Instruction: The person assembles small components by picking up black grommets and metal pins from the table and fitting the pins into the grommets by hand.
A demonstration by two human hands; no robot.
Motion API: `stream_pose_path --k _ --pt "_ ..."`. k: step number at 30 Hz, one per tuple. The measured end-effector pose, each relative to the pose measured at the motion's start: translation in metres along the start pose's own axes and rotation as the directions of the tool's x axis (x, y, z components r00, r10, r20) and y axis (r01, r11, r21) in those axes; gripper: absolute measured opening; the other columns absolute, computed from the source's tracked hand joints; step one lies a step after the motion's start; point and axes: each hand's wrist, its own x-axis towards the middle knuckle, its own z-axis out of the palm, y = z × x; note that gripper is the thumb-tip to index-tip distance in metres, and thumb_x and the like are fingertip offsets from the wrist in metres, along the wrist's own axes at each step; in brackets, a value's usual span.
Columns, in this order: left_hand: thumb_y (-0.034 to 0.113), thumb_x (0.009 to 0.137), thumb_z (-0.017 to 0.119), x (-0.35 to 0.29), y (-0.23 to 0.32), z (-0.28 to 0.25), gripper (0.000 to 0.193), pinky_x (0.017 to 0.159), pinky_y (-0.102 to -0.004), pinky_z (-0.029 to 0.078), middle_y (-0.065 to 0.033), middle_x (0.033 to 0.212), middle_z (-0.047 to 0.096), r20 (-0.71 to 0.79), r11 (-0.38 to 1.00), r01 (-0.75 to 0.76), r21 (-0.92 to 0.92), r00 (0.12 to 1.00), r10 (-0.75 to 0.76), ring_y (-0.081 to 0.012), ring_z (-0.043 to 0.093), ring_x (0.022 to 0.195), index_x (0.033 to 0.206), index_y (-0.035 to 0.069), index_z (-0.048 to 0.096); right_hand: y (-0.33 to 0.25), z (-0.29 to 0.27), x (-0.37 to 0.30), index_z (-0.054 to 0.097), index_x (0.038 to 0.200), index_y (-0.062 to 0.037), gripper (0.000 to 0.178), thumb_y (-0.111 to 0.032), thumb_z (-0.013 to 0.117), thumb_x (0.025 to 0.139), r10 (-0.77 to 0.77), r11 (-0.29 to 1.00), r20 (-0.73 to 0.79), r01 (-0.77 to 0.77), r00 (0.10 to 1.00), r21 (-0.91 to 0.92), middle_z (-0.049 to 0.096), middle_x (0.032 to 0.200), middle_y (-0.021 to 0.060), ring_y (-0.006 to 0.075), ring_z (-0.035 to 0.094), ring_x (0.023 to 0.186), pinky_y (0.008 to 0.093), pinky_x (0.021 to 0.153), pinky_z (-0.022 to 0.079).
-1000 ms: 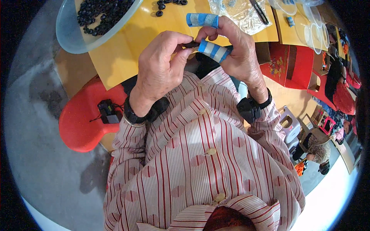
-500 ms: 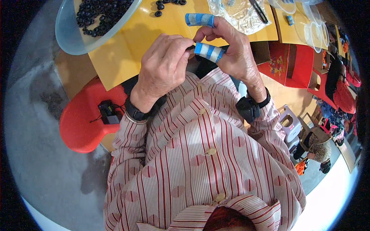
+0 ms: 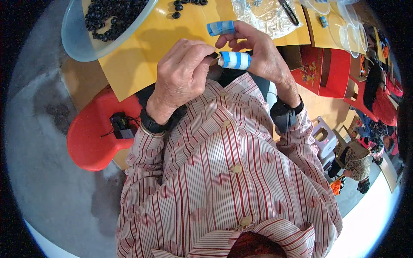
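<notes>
My left hand [image 3: 180, 77] is closed in a pinch on a small black ring-shaped piece [image 3: 214, 55], mostly hidden by the fingertips. It looks like the loose black rings [image 3: 112, 17] lying in the clear plastic basin [image 3: 77, 45] at the far left. Facing it, my right hand [image 3: 262, 56] has its forefinger and thumb spread, nothing visible between them. Blue-and-white tape [image 3: 234, 60] wraps the thumb, whose tip is close beside the black ring; similar tape covers the forefinger. Both hands are over the near edge of the yellow table [image 3: 129, 73].
Several black rings [image 3: 176, 15] lie on the table beyond my hands. A clear plastic bag [image 3: 266, 19] with black tweezers-like tool [image 3: 289, 12] is at the far right. A red stool [image 3: 92, 137] stands left, a red box [image 3: 331, 73] right. Another person [image 3: 357, 165] is farther off.
My right forefinger and thumb have drawn back a little from my left fingertips. The right hand has turned slightly, and the black ring in my left pinch shows more.
</notes>
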Motion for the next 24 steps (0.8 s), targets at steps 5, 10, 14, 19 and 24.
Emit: stream_pose_path --k 5,10,14,19,24 --pt "-0.008 0.063 0.064 0.001 0.001 -0.001 0.027 0.065 -0.0343 0.049 -0.0091 0.081 0.062 -0.027 1.0 -0.017 -0.014 1.0 0.016 -0.0259 0.061 0.074 0.088 0.003 0.059 0.009 0.005 0.001 0.062 0.105 -0.0074 0.048 -0.033 0.081 0.069 0.035 0.985 0.105 -0.052 0.994 0.165 0.066 0.09 -0.0008 0.0111 0.059 0.083 0.0291 0.072 0.051" --pt "-0.009 0.062 0.065 0.002 0.0 -0.001 0.03 0.064 -0.0343 0.049 -0.0089 0.085 0.061 -0.035 0.999 -0.045 -0.007 0.998 0.045 -0.0265 0.059 0.076 0.088 0.004 0.06 0.008 0.007 0.002 0.061 0.104 -0.005 0.046 -0.03 0.08 0.07 0.03 0.982 0.159 -0.059 0.987 0.181 0.065 0.088 0.0031 0.0127 0.059 0.082 0.03 0.071 0.051" --pt "-0.007 0.06 0.065 0.001 0.0 0.0 0.03 0.067 -0.0346 0.047 -0.0076 0.089 0.059 -0.004 0.998 -0.064 0.008 0.998 0.064 -0.0262 0.057 0.078 0.087 0.005 0.061 0.014 0.009 0.002 0.061 0.105 -0.0046 0.045 -0.026 0.079 0.07 0.0 0.979 0.174 -0.035 0.985 0.201 0.064 0.087 0.0038 0.0131 0.06 0.079 0.0299 0.07 0.052" --pt "-0.006 0.057 0.065 0.0 -0.001 0.0 0.031 0.069 -0.0345 0.045 -0.0067 0.09 0.059 0.017 0.996 -0.092 0.018 0.996 0.092 -0.0254 0.056 0.08 0.086 0.006 0.062 0.01 0.01 0.0 0.063 0.103 -0.0039 0.039 -0.021 0.078 0.071 0.012 0.981 0.182 -0.047 0.983 0.188 0.063 0.083 0.0036 0.011 0.057 0.074 0.0272 0.068 0.05" --pt "-0.005 0.056 0.065 0.0 -0.002 0.0 0.032 0.07 -0.0345 0.046 -0.0065 0.09 0.058 0.009 0.993 -0.117 0.032 0.993 0.116 -0.0253 0.056 0.081 0.086 0.006 0.063 0.012 0.015 -0.002 0.064 0.102 -0.0037 0.038 -0.02 0.078 0.071 0.017 0.966 0.158 -0.057 0.987 0.25 0.063 0.083 0.0017 0.0101 0.056 0.075 0.027 0.068 0.049"
